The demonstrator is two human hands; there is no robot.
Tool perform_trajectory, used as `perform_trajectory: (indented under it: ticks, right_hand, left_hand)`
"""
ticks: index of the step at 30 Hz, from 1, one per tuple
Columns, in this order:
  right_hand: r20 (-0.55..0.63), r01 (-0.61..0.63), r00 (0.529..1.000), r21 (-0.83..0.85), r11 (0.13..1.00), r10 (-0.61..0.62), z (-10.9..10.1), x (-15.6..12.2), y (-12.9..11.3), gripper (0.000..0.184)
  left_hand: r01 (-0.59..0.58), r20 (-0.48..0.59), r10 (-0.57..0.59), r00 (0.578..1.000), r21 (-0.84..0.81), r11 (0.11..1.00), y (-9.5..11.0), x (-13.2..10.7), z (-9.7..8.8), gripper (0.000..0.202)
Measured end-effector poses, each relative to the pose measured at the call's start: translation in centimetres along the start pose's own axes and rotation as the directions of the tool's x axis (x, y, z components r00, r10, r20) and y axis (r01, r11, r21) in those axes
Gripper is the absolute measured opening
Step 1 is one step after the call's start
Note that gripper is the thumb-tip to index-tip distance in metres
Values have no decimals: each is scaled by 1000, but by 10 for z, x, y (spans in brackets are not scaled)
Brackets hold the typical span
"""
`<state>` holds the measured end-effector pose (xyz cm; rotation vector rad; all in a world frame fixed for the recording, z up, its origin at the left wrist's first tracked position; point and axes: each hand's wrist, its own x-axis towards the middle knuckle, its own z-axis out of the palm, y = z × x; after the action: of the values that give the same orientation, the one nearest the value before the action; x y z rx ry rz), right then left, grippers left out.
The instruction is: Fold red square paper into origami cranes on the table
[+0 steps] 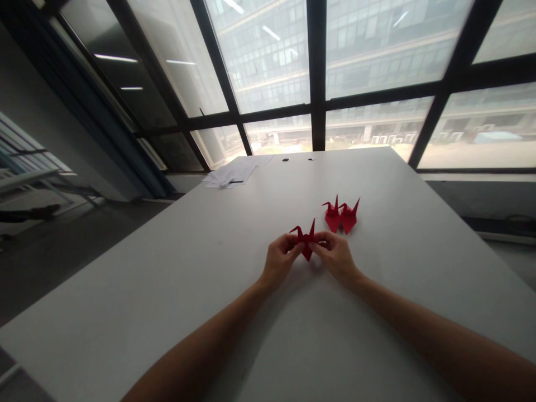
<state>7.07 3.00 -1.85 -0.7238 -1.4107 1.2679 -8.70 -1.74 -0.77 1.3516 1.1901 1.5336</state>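
Note:
Between my two hands is a red origami crane [307, 239], its bent head pointing left and its pointed tail rising on the right. My left hand [281, 257] pinches the crane's left side with thumb and fingers. On the other side, my right hand [336, 255] grips it the same way, thumb in front. One wing hangs toward me below the thumbs; the far side of the crane is hidden. Just beyond my right hand, two more red paper cranes [333, 216] stand side by side on the white table [201, 268], touching or nearly so.
Loose white papers [234, 170] with a dark pen [237, 181] lie at the table's far left edge. Two small round fittings [285, 160] are set near the far edge. Large dark-framed windows [318, 72] rise behind the table. A blue curtain [104, 123] hangs at the left.

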Motion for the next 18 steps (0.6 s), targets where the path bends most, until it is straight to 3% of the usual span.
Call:
perform_trajectory:
  ticks: [7, 13, 18]
  right_hand:
    - [75, -64, 995, 20, 998, 62, -1, 0, -5, 25]
    - [81, -66, 995, 46, 997, 62, -3, -2, -2, 27]
    - [96, -48, 994, 23, 999, 46, -2, -2, -4, 24]
  left_hand:
    - [38, -71, -39, 997, -17, 999, 4, -2, 0, 27]
    - [66, -1, -66, 998, -78, 995, 4, -3, 0, 28]
    - [63, -22, -66, 998, -93, 994, 4, -3, 2, 23]
